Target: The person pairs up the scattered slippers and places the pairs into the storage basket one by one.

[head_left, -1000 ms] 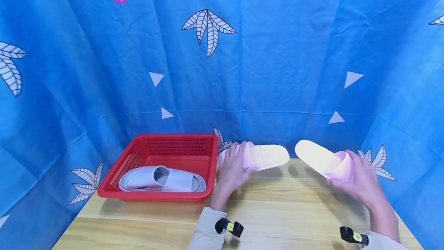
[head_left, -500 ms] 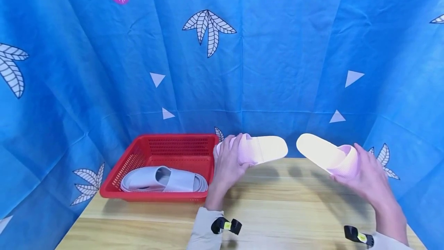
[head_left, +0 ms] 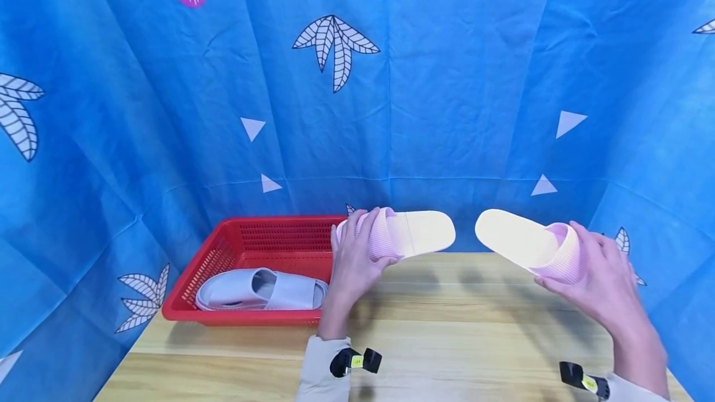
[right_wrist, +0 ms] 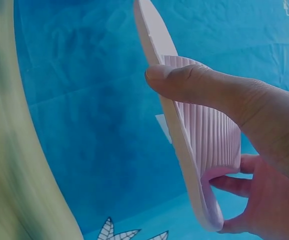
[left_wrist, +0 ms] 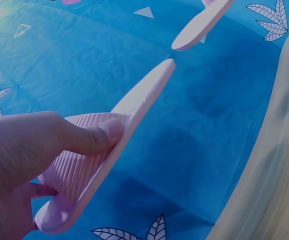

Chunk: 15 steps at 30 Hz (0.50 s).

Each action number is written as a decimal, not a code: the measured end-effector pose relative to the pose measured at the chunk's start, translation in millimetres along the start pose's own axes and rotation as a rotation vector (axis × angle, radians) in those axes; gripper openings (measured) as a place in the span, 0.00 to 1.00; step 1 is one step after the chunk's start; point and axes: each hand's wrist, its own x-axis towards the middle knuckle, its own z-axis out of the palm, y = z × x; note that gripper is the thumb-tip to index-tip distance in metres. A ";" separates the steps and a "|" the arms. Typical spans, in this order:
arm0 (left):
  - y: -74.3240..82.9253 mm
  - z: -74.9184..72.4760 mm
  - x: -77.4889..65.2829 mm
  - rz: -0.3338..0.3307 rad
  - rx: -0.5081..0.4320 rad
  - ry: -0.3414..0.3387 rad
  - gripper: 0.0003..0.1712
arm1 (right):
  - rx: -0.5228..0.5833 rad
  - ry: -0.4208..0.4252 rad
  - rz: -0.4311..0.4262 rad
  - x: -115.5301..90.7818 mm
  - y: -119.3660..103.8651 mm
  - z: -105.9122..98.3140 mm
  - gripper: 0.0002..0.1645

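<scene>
My left hand [head_left: 354,259] grips a pale pink slipper [head_left: 427,232] by its ribbed strap, thumb along the sole's near edge and fingers over the toe end. A matching pink slipper [head_left: 511,234] is held in my right hand [head_left: 606,278], again around the strap, as the thumb [right_wrist: 174,82] in the right wrist view shows. Both slippers are raised above the table, heel ends pointing at each other with a small gap between. The left hand overlaps the right side of a red basket [head_left: 246,315] in the head view. Inside the basket lies a pair of grey slippers [head_left: 290,290].
The wooden table [head_left: 436,340] reaches back to a blue patterned curtain [head_left: 447,110], which also hangs along both sides. Shadows of the hands and slippers fall on the tabletop.
Both pink slippers have risen off the table area. The left hand has shifted left toward the basket with its slipper, and the right hand has moved slightly right and up.
</scene>
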 end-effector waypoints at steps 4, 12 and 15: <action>-1.1 -6.1 -0.7 0.001 0.010 0.005 0.61 | 0.004 0.001 0.008 -2.1 -3.8 -3.1 0.74; -2.1 -18.1 -1.7 -0.022 0.005 0.002 0.62 | 0.000 0.028 -0.032 -3.3 -6.5 -7.4 0.74; -2.2 -21.1 -1.8 -0.016 -0.006 0.007 0.62 | 0.005 0.037 -0.043 -3.1 -7.5 -8.5 0.74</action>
